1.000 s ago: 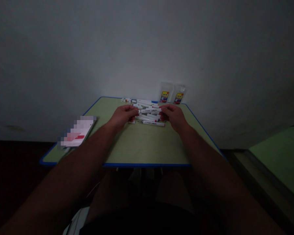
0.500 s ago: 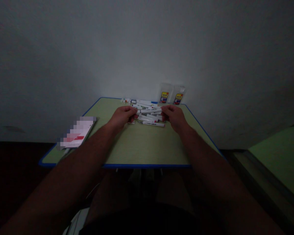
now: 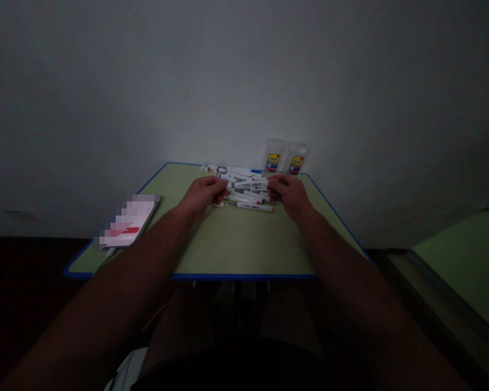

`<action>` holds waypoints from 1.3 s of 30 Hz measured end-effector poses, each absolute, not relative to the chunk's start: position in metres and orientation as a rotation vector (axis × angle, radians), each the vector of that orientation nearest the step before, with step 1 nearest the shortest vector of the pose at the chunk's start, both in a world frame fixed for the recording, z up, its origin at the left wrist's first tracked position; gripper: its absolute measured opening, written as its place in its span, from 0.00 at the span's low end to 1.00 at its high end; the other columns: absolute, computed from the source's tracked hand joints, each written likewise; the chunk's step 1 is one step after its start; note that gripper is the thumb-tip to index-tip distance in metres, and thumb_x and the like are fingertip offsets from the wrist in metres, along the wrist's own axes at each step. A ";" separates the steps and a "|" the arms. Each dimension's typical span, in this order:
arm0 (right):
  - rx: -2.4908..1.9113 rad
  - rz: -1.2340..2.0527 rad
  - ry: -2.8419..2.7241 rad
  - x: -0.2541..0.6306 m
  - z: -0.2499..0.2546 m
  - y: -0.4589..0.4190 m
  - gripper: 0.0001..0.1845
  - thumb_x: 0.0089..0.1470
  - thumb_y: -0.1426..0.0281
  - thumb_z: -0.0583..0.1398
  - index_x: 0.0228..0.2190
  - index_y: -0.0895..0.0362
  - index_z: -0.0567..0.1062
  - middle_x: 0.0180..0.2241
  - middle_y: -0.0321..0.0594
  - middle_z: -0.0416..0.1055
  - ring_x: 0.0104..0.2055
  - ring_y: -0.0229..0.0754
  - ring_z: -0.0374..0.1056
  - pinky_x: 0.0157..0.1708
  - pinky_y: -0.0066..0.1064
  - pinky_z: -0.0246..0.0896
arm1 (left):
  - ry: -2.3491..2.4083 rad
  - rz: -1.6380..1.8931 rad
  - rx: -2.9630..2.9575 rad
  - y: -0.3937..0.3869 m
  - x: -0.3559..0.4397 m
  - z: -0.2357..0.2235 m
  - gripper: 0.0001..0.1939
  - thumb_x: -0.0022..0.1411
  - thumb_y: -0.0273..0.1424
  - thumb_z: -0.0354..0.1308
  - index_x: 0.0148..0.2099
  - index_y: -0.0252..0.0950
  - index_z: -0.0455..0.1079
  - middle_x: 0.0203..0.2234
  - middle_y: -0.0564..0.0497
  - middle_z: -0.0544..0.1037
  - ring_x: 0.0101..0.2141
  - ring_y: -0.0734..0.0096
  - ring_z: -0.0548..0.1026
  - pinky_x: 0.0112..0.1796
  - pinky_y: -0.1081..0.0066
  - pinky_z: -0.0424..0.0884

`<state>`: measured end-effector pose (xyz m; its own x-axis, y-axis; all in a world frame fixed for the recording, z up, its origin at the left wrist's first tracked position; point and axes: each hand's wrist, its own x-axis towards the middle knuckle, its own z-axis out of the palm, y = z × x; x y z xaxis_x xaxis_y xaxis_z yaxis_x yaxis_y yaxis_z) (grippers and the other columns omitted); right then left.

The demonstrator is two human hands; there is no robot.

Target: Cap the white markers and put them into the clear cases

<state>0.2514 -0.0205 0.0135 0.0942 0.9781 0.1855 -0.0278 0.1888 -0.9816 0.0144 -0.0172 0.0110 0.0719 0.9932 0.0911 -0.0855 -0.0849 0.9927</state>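
White markers lay heaped on the pale green counter, a pink-ended marker foremost. Just beyond it, my left grip and right grip pinched opposite ends of another white marker over the heap. Farther back, I saw two clear labelled packs standing by the wall.

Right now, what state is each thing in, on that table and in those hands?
Left hand: pinching one marker's left end.
Right hand: pinching its right end.
Held marker: stretched between both hands; whether capped, unclear.
Nearest marker: lying flat, tip apparently bare.
Other markers: loosely heaped.
Clear packs: upright at the far edge.
Flat device: lying flat, partly pixelated.
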 end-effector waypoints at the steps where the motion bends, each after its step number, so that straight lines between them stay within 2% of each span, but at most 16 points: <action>1: -1.090 1.022 -1.197 0.251 0.014 -0.021 0.09 0.47 0.68 0.69 0.29 0.58 0.75 0.24 0.33 0.73 0.20 0.32 0.67 0.19 0.24 0.66 | 1.050 1.255 1.244 -0.017 0.014 0.011 0.06 0.56 0.27 0.63 0.28 0.33 0.71 0.20 0.51 0.75 0.16 0.79 0.66 0.20 0.75 0.61; 8: -1.083 1.003 -1.226 0.252 0.015 -0.022 0.09 0.47 0.73 0.68 0.32 0.58 0.75 0.25 0.34 0.74 0.23 0.34 0.70 0.20 0.24 0.66 | 1.049 1.273 1.211 -0.019 0.015 0.013 0.03 0.52 0.24 0.64 0.31 0.32 0.73 0.22 0.51 0.76 0.17 0.78 0.68 0.20 0.75 0.64; 18: -1.077 1.008 -1.219 0.251 0.015 -0.023 0.10 0.46 0.78 0.65 0.33 0.58 0.75 0.24 0.33 0.75 0.23 0.35 0.72 0.19 0.23 0.66 | 1.058 1.281 1.258 -0.012 0.012 0.005 0.13 0.43 0.20 0.67 0.36 0.32 0.77 0.20 0.53 0.75 0.18 0.77 0.68 0.21 0.74 0.66; 26: -1.089 0.993 -1.261 0.252 0.013 -0.021 0.11 0.45 0.73 0.69 0.33 0.58 0.76 0.27 0.36 0.77 0.26 0.37 0.74 0.22 0.24 0.69 | 1.097 1.307 1.270 -0.011 0.012 0.003 0.13 0.42 0.19 0.67 0.34 0.32 0.79 0.21 0.51 0.77 0.20 0.76 0.71 0.24 0.73 0.69; 39: -1.065 1.007 -1.295 0.254 0.011 -0.022 0.08 0.46 0.76 0.68 0.31 0.60 0.77 0.24 0.39 0.78 0.27 0.40 0.76 0.26 0.27 0.74 | 1.169 1.277 1.363 -0.014 0.012 0.002 0.09 0.45 0.21 0.67 0.33 0.30 0.79 0.19 0.49 0.77 0.20 0.74 0.71 0.24 0.73 0.69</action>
<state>0.2536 -0.0218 0.0109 0.0324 0.9732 0.2277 0.0185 0.2272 -0.9737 0.0118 -0.0140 0.0019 0.0172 0.9896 0.1426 0.0546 -0.1434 0.9882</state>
